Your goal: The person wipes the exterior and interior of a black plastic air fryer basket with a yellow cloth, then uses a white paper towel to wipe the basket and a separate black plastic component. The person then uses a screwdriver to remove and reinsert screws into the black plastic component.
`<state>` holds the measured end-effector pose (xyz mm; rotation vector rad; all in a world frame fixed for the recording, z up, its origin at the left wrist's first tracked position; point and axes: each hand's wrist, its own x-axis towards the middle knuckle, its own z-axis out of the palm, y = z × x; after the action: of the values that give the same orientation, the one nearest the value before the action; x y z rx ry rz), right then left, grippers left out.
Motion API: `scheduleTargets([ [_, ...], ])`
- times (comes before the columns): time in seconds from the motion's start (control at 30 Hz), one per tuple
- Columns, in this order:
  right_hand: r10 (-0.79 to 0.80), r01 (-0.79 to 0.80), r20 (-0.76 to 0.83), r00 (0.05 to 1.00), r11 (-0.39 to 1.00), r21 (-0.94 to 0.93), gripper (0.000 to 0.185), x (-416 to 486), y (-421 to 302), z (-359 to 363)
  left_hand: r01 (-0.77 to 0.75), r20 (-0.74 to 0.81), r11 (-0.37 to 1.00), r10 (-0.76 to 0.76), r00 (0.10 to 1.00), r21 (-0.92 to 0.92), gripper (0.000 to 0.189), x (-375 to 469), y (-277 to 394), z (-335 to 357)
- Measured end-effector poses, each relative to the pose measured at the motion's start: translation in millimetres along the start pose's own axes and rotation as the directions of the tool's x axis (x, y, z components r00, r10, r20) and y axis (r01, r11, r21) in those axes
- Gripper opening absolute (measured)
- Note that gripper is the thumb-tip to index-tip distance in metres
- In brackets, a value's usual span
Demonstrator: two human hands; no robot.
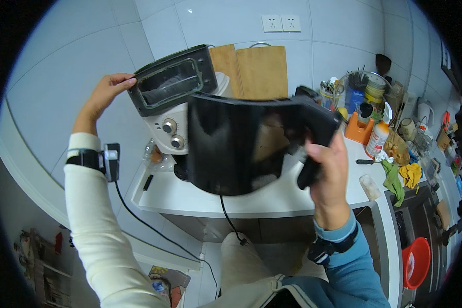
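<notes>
With its fingers on the left edge, my left hand point(113, 86) holds up the dark windowed lid point(169, 82) of a white countertop appliance point(161, 138) with two round knobs. My right hand point(329, 173) grips the handle of a large black air-fryer-like basket point(231, 146), held up in front of the appliance and over the counter's front edge. The basket hides much of the appliance, and its inside does not show. A black cord with a plug point(243, 241) hangs below the counter's edge.
Two wooden cutting boards point(262, 73) lean on the tiled wall. To the right stand an orange holder point(359, 129), a spray bottle point(378, 134), a green cloth point(393, 181) and a yellow cloth point(410, 175). A red basin point(415, 263) sits in the sink area at far right.
</notes>
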<state>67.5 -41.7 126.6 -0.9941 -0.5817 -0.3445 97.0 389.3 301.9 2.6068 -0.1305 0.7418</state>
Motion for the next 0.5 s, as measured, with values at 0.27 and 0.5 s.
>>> scheduleTargets([
  [0.27,-0.407,0.429,0.135,0.903,0.841,-0.33,0.043,60,59,123,-0.016,0.001,0.937,0.018,1.0,-0.348,0.049,-5,12,18],
  [0.5,-0.37,0.382,0.105,0.923,0.849,-0.364,0.051,91,90,156,-0.168,-0.048,0.935,0.161,0.986,-0.313,0.058,-10,-1,15],
])
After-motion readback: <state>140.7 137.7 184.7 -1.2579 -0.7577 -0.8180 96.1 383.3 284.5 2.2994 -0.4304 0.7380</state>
